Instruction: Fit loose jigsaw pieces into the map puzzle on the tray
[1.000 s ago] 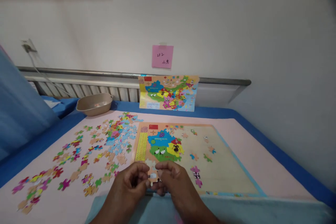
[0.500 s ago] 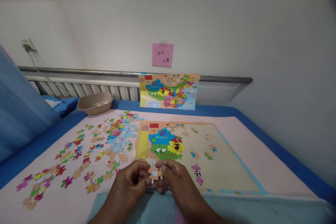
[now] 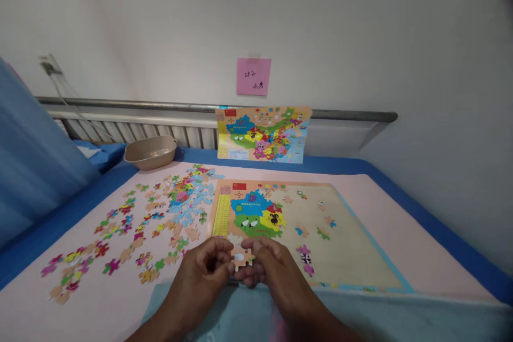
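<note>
Tan puzzle piece pinched between left hand and right hand | puzzle board just beyond | loose pieces left.

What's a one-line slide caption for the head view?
Both hands, left hand and right hand, pinch a puzzle piece above the near edge of the map puzzle board.
</note>
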`<move>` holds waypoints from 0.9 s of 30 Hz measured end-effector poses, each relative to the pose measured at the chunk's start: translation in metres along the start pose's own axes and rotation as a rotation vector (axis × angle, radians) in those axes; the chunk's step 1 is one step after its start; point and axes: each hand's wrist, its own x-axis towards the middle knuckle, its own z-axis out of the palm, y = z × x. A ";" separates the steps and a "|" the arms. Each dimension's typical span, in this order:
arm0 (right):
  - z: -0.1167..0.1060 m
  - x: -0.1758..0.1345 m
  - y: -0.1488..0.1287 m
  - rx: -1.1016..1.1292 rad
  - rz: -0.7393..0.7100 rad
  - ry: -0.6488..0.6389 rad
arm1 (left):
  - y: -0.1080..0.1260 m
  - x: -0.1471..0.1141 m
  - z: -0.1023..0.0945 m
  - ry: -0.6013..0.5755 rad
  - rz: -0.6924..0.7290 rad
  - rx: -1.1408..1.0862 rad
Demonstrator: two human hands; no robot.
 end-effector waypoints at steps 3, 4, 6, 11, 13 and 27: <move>-0.001 0.000 0.001 -0.001 0.001 0.001 | -0.001 0.000 -0.001 0.003 0.006 -0.004; 0.000 0.000 0.001 0.003 0.005 0.002 | -0.001 0.000 -0.001 0.005 0.009 -0.001; 0.000 0.000 0.001 0.012 0.013 0.008 | 0.000 -0.001 -0.001 0.013 0.014 0.009; 0.001 0.001 0.002 0.021 0.006 0.003 | 0.005 -0.002 0.000 0.017 -0.009 0.019; 0.001 0.002 0.003 0.016 0.005 -0.016 | 0.006 -0.001 0.001 0.016 -0.014 0.026; 0.002 0.002 0.004 0.022 0.010 -0.025 | 0.011 -0.003 0.003 0.026 -0.003 0.034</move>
